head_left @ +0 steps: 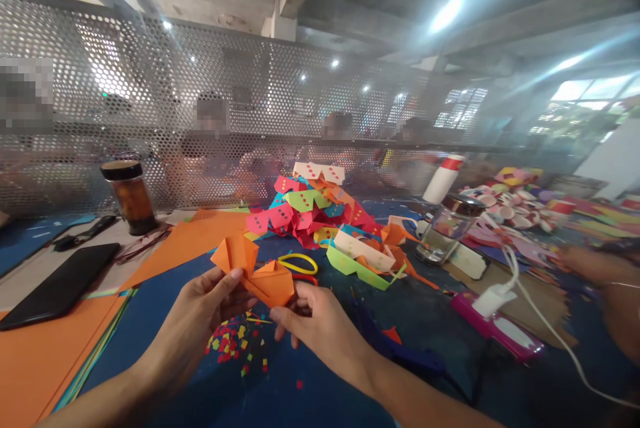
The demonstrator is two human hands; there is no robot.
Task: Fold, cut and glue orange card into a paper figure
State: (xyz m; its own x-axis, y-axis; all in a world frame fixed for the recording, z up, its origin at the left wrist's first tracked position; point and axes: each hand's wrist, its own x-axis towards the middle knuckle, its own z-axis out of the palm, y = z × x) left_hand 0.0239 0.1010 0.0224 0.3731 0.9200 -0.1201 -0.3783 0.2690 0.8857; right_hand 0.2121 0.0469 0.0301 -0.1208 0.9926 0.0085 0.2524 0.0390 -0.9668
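Both my hands hold a folded orange paper piece (260,271) above a blue table surface (165,321). My left hand (200,311) pinches its left part, with the thumb on top. My right hand (315,318) grips its right lower edge with closed fingers. Under the piece lies a small heap of tiny coloured paper squares (233,341). Just behind the piece are yellow-handled scissors (299,264).
A pile of folded coloured paper shapes (310,211) sits behind. Orange sheets (45,355) and a black phone (60,285) lie at left, with a dark jar (131,197). A glass jar (445,228), white bottle (443,178), pink phone with charger (495,325) stand right. Another person's arm (605,281) reaches in at right.
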